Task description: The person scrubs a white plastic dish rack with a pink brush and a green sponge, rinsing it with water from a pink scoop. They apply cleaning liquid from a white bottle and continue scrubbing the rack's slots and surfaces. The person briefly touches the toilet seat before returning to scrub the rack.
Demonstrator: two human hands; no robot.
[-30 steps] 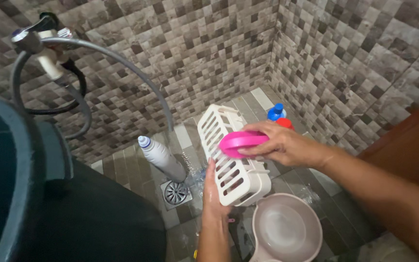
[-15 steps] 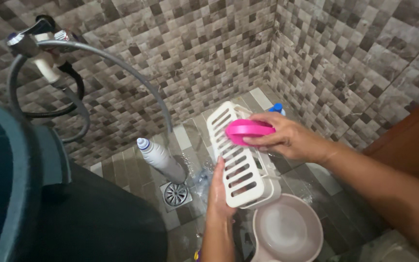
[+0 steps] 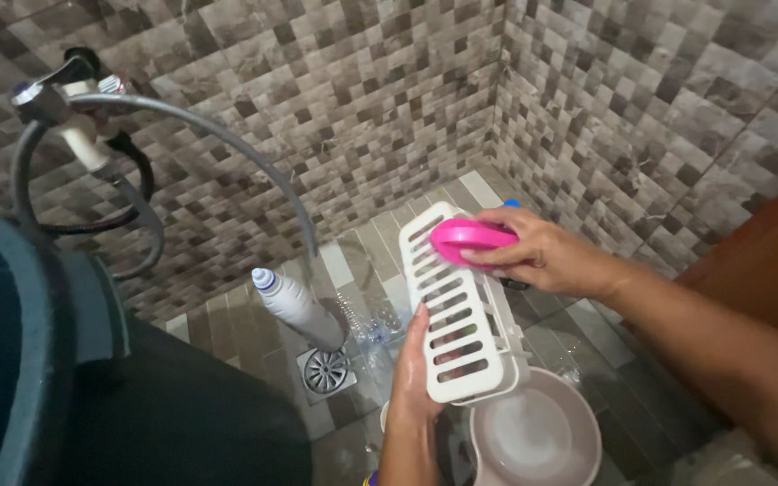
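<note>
Gripped in the right hand (image 3: 547,256), the pink scrubber (image 3: 472,239) was moved up the white slotted rack (image 3: 459,337); the rack is steadied by the left hand (image 3: 418,378).

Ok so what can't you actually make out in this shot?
Head view:
- Blue object: hidden behind the right hand and pink brush.
- Left hand palm: behind the white slatted rack.
- Basin: cut by the bottom edge.
- Brush bristles: turned away.
</note>
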